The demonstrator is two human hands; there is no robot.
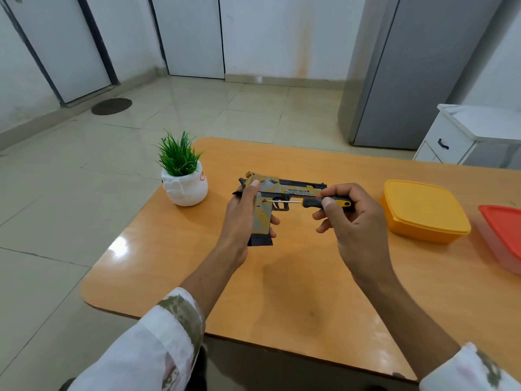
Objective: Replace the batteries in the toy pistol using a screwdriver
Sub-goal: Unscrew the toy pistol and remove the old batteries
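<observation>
Left hand [242, 218] is wrapped tight around the grip of the toy pistol [277, 193], holding it up off the orange table [282, 292] near the centre, barrel pointing out toward three o'clock, thumb pressed on the rear of the slide. Right hand [349, 218] is closed on the black-and-yellow handle of the screwdriver [315, 203], shaft lying level toward nine o'clock with its tip right at the side of the grip. Potted plant [183, 176] sits at ten o'clock, yellow container [423, 210] at three o'clock, red-lidded container [504, 235] just beyond it.
</observation>
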